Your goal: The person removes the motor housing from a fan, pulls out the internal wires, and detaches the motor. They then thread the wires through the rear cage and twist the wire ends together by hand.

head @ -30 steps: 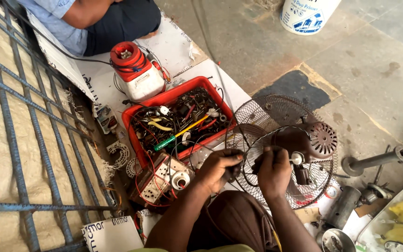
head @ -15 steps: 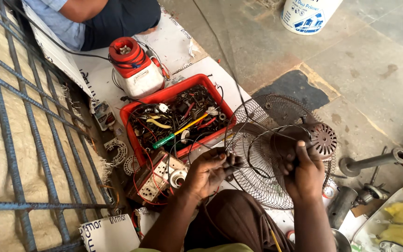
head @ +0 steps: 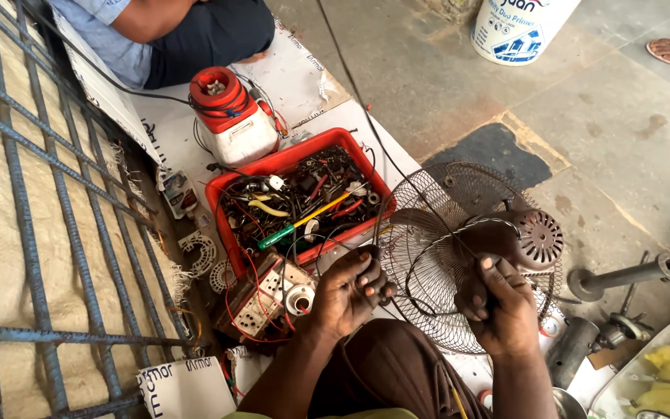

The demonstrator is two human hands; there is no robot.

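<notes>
Your right hand (head: 498, 306) is clamped around the dark rear housing of the fan motor (head: 517, 237), fingers wrapped together on it, which steadies the motor against the round wire fan guard (head: 436, 264) it is mounted in. The guard lies tilted on the floor just in front of your knees, so the motor's vented back faces up and to your right where you can get at it. Your left hand (head: 350, 291) sits at the guard's near left edge with the fingers curled in on something small and dark, pinched at the fingertips; what it is cannot be told from here.

Just beyond your left hand is one red plastic tray (head: 230, 233) of loose parts: wires, small fittings and one green-and-yellow screwdriver (head: 304, 225) lying across the heap, all within easy reach. Touching the tray's near corner is one switch-and-socket board (head: 269, 299) trailing red wires. Behind the tray stands one white appliance base with a red top (head: 230, 116). One white bucket (head: 521, 27) stands well apart at the top, and one other person (head: 172, 31) sits beyond the tray
</notes>
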